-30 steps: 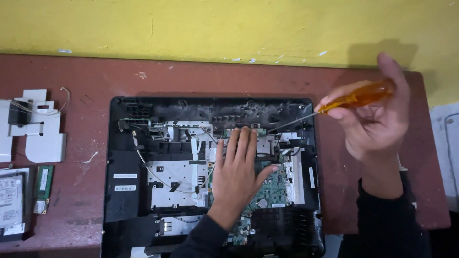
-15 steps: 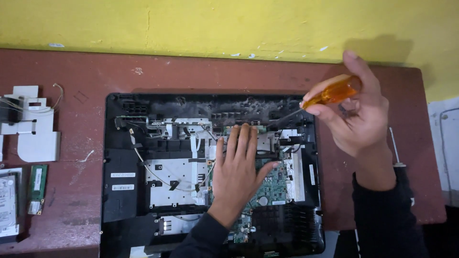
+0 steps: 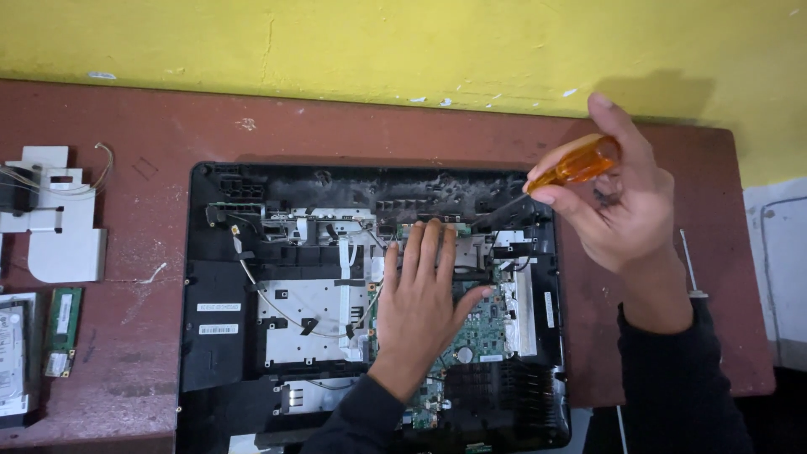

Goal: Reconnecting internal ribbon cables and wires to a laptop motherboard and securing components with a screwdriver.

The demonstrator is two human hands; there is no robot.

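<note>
Two white rectangular labels point(image 3: 218, 318) sit stacked on the black panel at the chassis' 9 o'clock side, one just above the other. A narrow white vertical label point(image 3: 549, 308) sits at 3 o'clock, beside the metal bracket. The green memory module point(image 3: 61, 343), far left, carries a small white sticker at its lower end. No pkgs, signs or screens in view.

The opened computer point(image 3: 370, 311) is lying flat on a red-brown table, back cover off, black frame showing around silver shielding, white cables and a green board at right of centre. The screwdriver point(image 3: 555, 178), with amber translucent handle, is slanting down-left, its dark shaft reaching the upper right part of the computer's interior.
</note>
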